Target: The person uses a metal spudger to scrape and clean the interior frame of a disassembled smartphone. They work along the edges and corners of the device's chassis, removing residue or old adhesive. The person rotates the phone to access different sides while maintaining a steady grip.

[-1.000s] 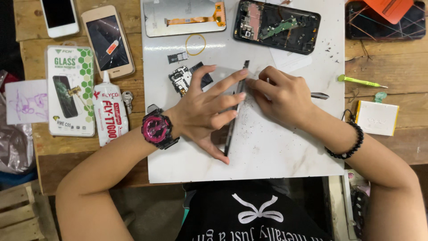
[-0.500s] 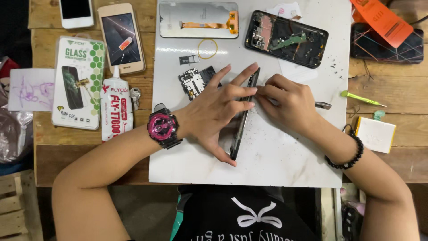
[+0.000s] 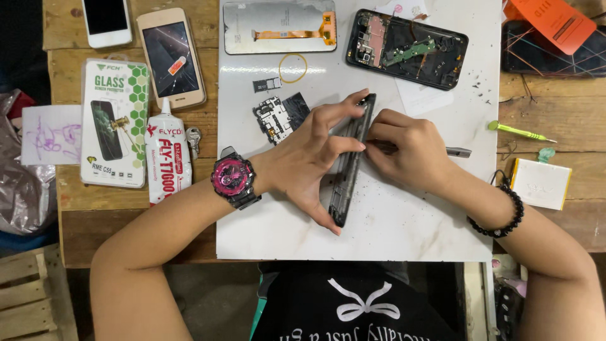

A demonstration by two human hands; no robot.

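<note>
My left hand [image 3: 312, 158], with a pink and black watch [image 3: 232, 178] on the wrist, grips a black phone frame [image 3: 349, 173] stood on its long edge on the white work mat [image 3: 404, 227]. My right hand [image 3: 407, 151] presses against the frame's right side and holds a thin metal tool [image 3: 457, 152] whose tip is hidden at the frame. A small circuit board [image 3: 271, 117] lies just left of my left fingers.
At the mat's far edge lie a display panel with an orange flex cable [image 3: 278, 26] and an opened black phone body [image 3: 407, 47]. On the wooden table: a glue tube [image 3: 167, 158], a screen protector pack [image 3: 113, 123], two phones [image 3: 170, 57], a green screwdriver [image 3: 521, 132], a white battery [image 3: 541, 183].
The view has shifted slightly. My left hand has tilted the phone frame more upright on its edge, and my right hand has stayed pressed against it with the tool.
</note>
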